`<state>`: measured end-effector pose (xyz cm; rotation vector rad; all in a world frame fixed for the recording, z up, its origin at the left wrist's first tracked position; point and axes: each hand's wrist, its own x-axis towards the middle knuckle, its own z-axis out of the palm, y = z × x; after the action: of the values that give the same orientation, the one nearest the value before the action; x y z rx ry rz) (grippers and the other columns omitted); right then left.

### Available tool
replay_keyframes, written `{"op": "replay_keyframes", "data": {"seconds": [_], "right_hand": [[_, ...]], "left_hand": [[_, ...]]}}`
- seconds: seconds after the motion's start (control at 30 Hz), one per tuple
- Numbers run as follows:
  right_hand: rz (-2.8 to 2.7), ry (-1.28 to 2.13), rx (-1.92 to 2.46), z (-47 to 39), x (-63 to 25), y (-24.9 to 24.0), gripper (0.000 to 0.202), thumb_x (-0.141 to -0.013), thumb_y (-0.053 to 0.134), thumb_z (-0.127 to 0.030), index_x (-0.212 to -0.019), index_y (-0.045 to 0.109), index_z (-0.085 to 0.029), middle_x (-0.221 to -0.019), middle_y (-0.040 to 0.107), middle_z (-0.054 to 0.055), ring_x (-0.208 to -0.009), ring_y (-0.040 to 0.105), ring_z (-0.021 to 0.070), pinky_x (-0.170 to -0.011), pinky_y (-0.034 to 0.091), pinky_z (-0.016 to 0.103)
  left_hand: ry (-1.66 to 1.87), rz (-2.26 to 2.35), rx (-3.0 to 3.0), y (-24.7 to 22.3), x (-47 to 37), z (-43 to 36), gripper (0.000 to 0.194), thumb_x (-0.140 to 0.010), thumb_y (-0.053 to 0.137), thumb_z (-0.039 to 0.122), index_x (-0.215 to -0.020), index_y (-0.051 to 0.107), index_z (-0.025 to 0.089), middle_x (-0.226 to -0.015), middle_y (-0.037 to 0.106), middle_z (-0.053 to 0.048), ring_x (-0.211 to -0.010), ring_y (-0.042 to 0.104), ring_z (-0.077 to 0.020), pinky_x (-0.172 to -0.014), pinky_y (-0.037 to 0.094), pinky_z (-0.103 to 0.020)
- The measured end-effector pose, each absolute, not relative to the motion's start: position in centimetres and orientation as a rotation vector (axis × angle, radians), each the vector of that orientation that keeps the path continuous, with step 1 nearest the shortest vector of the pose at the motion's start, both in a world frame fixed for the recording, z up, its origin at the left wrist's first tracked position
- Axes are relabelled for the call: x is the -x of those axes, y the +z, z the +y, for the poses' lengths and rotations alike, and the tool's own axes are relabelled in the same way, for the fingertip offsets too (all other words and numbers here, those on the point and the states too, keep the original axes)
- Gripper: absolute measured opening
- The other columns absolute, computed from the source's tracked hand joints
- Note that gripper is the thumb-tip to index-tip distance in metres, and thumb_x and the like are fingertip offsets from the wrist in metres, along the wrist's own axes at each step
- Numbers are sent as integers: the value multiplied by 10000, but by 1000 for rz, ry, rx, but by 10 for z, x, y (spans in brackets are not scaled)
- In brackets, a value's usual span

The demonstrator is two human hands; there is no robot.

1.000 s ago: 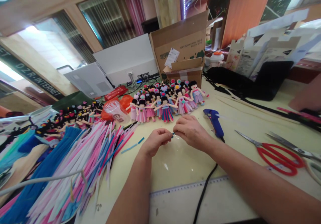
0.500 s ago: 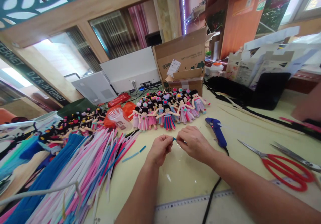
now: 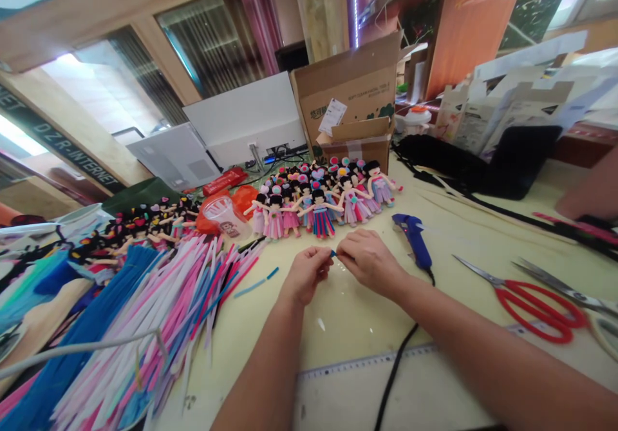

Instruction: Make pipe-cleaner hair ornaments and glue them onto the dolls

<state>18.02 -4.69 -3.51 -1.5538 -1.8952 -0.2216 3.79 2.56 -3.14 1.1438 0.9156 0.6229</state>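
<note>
Between the fingertips of both hands is a small blue piece (image 3: 333, 253), most of it hidden by the fingers. My left hand (image 3: 307, 272) pinches its left end, and my right hand (image 3: 369, 257) closes on its right end, the two nearly touching. Just left of them, a short blue strip (image 3: 273, 273) and a longer grey-blue strip (image 3: 250, 288) lie on the table (image 3: 261, 347). A group of small dolls (image 3: 322, 215) stands behind my hands. To the right of my right hand rests a blue glue gun (image 3: 415, 243).
Red-handled scissors (image 3: 535, 308) and a second pair of scissors (image 3: 560, 286) lie at the right. Fuzzy coloured stems (image 3: 140, 315) spread across the left. A cardboard box (image 3: 350, 96) stands behind the dolls. A black cord (image 3: 398, 366) and a ruler (image 3: 347, 365) lie near the front.
The view has shifted slightly, so the table items appear higher. Both hands remain together at the small blue piece, with the fingertips a little closer and less of it showing.
</note>
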Motion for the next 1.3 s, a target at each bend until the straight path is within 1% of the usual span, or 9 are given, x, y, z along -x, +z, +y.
{"op": "replay_keyframes", "data": {"seconds": [0.07,0.13,0.37,0.5,0.7,0.87,0.97,1.13,1.3], "right_hand": [[-1908,-209,1538,-48,-185,-32,150,-880,535,-188,-760,626,-180,-771,615,43,-789,475,182,-708,265,317],[-1931,-202,1527,-48,-188,-31,159,-883,540,-190,-761,641,-186,-782,616,42,-808,468,184,-717,263,318],[-2052,-129,1457,-48,-188,-29,203,-905,528,-213,-749,655,-188,-795,618,43,-841,465,184,-735,274,321],[-2049,-109,1431,-48,-189,-28,176,-896,541,-198,-758,649,-188,-796,619,36,-842,478,182,-745,284,323],[-1979,-106,1464,-47,-192,-28,95,-862,585,-197,-779,631,-189,-801,623,34,-830,497,183,-739,296,320],[-1910,-139,1483,-47,-189,-30,124,-849,569,-174,-727,591,-181,-725,593,34,-752,489,177,-692,300,305],[-1876,-133,1482,-47,-185,-32,140,-840,546,-146,-705,565,-179,-696,580,28,-716,475,171,-685,301,299],[-1815,-139,1491,-44,-174,-41,152,-841,531,-152,-691,537,-180,-680,570,29,-698,465,175,-678,312,299],[-1810,-185,1496,-41,-175,-45,160,-848,519,-147,-694,548,-177,-677,569,36,-702,464,176,-673,317,296]], "left_hand": [[561,922,-1207,-29,-33,30,427,-553,743,535,-628,574,149,-589,566,4,-506,422,-66,-501,279,-213],[510,917,-1269,-28,-29,33,425,-589,712,554,-643,596,148,-611,589,-9,-509,423,-69,-508,276,-221],[373,870,-1431,-25,-25,34,296,-574,745,407,-611,598,153,-570,558,13,-507,407,-73,-528,264,-236],[341,841,-1437,-25,-24,32,269,-572,730,379,-584,583,153,-554,545,15,-503,392,-77,-516,247,-239],[447,843,-1298,-28,-29,30,307,-546,751,388,-594,559,153,-521,503,33,-469,371,-66,-496,223,-233],[603,837,-1142,-35,-39,26,347,-524,766,394,-570,513,161,-490,456,50,-443,348,-52,-474,215,-221],[664,846,-1048,-36,-43,23,379,-514,780,393,-566,485,161,-500,456,52,-449,342,-43,-477,232,-203],[718,851,-925,-36,-47,18,415,-482,803,387,-597,474,162,-515,448,65,-457,335,-31,-488,262,-185],[759,894,-969,-38,-49,17,420,-491,789,432,-608,486,166,-515,440,68,-464,349,-41,-488,278,-196]]}}
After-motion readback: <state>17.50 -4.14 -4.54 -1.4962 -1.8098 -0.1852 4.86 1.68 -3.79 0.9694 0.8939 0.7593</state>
